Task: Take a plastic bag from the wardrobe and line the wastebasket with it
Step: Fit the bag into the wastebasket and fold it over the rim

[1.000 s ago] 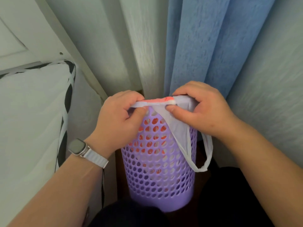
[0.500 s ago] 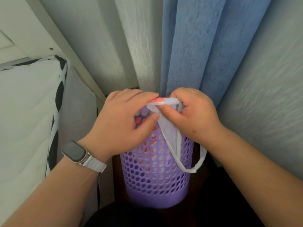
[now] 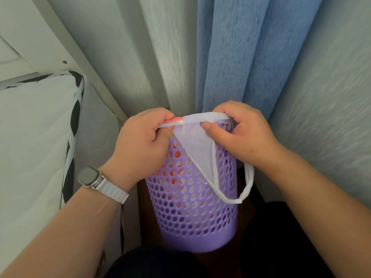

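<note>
A purple perforated wastebasket (image 3: pixel 192 213) stands on the dark floor in the corner. A white plastic bag (image 3: pixel 197 145) with red print sits inside it; red shows through the holes. The bag's edge is stretched across the basket's near rim. My left hand (image 3: pixel 144 145) pinches that edge at the rim's left, where the red print shows. My right hand (image 3: pixel 241 133) grips the edge at the rim's right. One white bag handle (image 3: pixel 241 195) hangs in a loop down the basket's outside right.
A white mattress (image 3: pixel 30 147) with black-and-white trim lies close on the left. White and blue curtains (image 3: pixel 230 57) hang just behind the basket. A white textured curtain fills the right side. My dark-clothed knees are at the bottom edge.
My hands, close together half a second ago, have moved apart along the rim, stretching the bag's edge wider. The handle loop still hangs on the right.
</note>
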